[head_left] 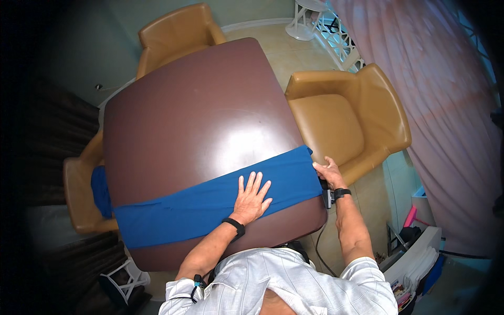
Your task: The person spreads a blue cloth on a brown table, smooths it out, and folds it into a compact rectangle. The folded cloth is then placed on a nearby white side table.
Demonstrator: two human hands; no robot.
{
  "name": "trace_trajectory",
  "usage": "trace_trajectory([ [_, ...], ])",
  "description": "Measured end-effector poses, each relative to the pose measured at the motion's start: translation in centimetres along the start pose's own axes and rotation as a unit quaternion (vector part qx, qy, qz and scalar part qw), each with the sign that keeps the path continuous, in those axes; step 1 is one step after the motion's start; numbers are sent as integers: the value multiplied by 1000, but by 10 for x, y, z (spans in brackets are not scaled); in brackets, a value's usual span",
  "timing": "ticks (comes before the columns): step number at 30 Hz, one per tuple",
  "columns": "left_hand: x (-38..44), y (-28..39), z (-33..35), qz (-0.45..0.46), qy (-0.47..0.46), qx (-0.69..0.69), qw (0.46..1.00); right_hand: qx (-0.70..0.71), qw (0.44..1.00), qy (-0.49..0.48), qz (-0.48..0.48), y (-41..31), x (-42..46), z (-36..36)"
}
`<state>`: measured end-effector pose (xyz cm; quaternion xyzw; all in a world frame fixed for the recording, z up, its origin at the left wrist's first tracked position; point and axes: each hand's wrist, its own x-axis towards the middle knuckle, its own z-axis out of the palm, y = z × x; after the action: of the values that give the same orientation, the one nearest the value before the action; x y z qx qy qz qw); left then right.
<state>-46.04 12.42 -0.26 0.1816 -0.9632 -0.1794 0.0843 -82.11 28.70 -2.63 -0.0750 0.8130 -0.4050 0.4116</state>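
A long strip of blue cloth (197,212) lies across the near part of the brown table (177,130), from its left edge to its right edge. My left hand (251,200) rests flat on the cloth with its fingers spread, palm down. At the cloth's right end, my right hand (332,174) is at the table's edge, its thumb tip close against the cloth's border. Some of its fingers are hidden, so a grip on the cloth cannot be made out. The cloth has small creases near its left end and a turned-up corner at the upper right.
Tan armchairs stand at the right (330,122), the far side (177,35) and the left (80,193); more blue fabric (101,191) lies on the left one. A black cable (319,246) hangs near my right arm. A pink curtain (433,118) borders the right.
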Motion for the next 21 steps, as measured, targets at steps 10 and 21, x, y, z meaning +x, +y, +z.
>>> trace_trajectory([
  [10,11,9,1,-13,-18,-6,1000,157,967,-135,145,52,20,-22],
  [21,-33,-8,-9,-38,-42,20,998,210,961,-164,73,51,-22,-8],
])
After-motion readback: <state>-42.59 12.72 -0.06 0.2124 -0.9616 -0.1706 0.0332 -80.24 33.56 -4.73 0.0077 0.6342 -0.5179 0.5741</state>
